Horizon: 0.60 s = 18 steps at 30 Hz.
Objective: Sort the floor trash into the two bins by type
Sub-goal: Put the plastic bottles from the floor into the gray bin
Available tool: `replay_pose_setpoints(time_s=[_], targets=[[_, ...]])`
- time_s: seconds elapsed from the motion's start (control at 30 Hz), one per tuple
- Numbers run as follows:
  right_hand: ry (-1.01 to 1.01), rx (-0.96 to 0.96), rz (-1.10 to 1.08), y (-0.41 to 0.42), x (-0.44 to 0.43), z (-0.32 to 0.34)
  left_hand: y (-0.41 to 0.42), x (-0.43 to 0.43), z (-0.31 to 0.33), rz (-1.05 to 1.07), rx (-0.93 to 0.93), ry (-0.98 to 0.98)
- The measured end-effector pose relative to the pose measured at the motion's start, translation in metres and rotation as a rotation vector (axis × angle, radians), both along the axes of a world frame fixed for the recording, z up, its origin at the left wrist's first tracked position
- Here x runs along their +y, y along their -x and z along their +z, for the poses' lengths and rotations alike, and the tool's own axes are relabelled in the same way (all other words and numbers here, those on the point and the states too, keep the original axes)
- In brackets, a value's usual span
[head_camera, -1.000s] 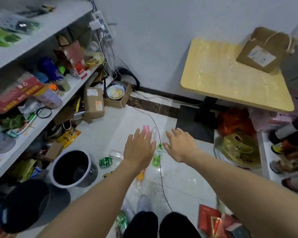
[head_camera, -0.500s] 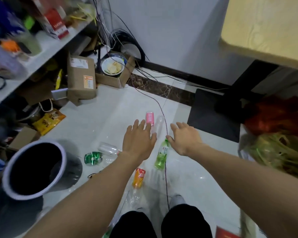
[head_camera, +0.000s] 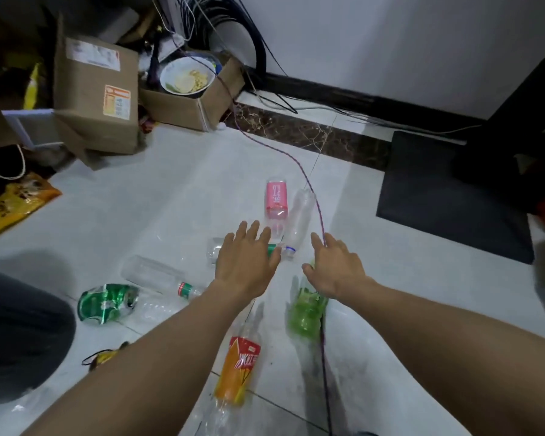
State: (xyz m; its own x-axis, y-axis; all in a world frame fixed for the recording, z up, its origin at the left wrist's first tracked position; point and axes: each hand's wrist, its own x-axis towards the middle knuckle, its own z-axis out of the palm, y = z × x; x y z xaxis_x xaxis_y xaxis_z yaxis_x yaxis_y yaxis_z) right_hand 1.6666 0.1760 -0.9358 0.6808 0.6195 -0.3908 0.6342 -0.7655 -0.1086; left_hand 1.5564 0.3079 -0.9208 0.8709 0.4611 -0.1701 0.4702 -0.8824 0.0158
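- The view has dropped closer to the floor (head_camera: 158,190) than 0.5 s ago: the shelf and the yellow-topped bench have left the frame, and the bottles look larger and lie nearer the middle.
- The left hand (head_camera: 247,258) has moved forward; it now hovers palm down with fingers spread over a clear bottle with a green label (head_camera: 216,251), grasping nothing. Whether it touches the bottle cannot be told.
- The right hand (head_camera: 335,267) is also released, fingers spread, above the neck end of the green bottle (head_camera: 306,313), which earlier lay between the 2 hands.
- The pink-labelled bottle (head_camera: 277,198) and the plain clear bottle (head_camera: 299,220) beside it lie just beyond the fingertips, as before, next to the purple cable (head_camera: 283,155).
- The orange-labelled bottle (head_camera: 239,372) lies under the left forearm, nearer the camera.
- A clear bottle with a red band (head_camera: 158,276) and the crushed green can (head_camera: 106,303) lie left of the left arm.
- The white-rimmed bin seen earlier is now only a dark shape (head_camera: 16,335) at the left edge; its rim is out of view.
- The cardboard box (head_camera: 95,96), the open box holding a bowl (head_camera: 188,78) and the yellow snack bag (head_camera: 11,201) remain at the far left.
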Motion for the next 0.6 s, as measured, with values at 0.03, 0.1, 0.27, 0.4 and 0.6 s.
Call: replay_pose_setpoints(time_s=[0.03,0.1,0.27,0.4,0.6], targets=[[-0.006,0.021,-0.026,-0.002,0.002,-0.013,-0.001,0.003,-0.011,0.003,-0.001,-0.009],[-0.017,0.069,-0.082,-0.004,0.004,-0.039,-0.003,0.009,-0.03,0.009,0.004,-0.029],[-0.068,0.197,-0.244,0.002,0.003,-0.086,0.0,0.012,-0.06,0.014,-0.001,-0.008],[-0.098,0.271,-0.317,0.013,0.003,-0.11,0.001,0.012,-0.075,0.02,0.01,0.017],[-0.237,0.305,-0.449,0.018,0.003,-0.129,0.001,0.016,-0.087,0.001,0.016,0.003]])
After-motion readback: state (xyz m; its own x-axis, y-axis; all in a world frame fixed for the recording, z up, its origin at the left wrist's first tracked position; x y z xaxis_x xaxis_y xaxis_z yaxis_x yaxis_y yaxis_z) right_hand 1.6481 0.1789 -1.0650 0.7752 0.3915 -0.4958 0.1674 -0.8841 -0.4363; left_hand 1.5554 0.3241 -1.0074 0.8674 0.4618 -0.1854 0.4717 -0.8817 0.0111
